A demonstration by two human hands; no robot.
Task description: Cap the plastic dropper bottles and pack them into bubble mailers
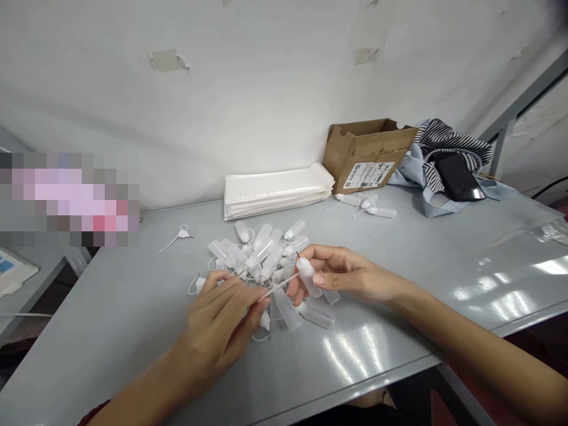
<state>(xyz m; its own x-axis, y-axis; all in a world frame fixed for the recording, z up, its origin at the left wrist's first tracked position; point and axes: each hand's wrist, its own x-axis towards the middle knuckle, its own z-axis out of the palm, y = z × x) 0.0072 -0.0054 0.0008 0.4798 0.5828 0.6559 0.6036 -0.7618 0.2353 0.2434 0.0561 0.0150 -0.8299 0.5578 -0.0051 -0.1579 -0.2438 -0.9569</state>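
Note:
My right hand (344, 273) grips a small translucent needle-tip bottle (310, 281) between thumb and fingers, tilted, with its thin dark needle pointing up and uncovered. From its white neck a thin white cap strap (284, 284) stretches left to my left hand (222, 316), whose thumb and fingers pinch the strap's end. The cap at that end is hidden by the fingers. Under and behind both hands lies a loose pile of similar bottles (268, 254) with white tops and looped straps. One bottle (318, 314) rests just below my right hand.
White padded envelopes (275, 188) are stacked against the wall. Beside them stands an open cardboard box (370, 155), with several bottles (381, 212) before it. A loose cap with strap (181, 234) lies left. Striped cloth (457, 139) and a black phone-like object (459, 176) are far right.

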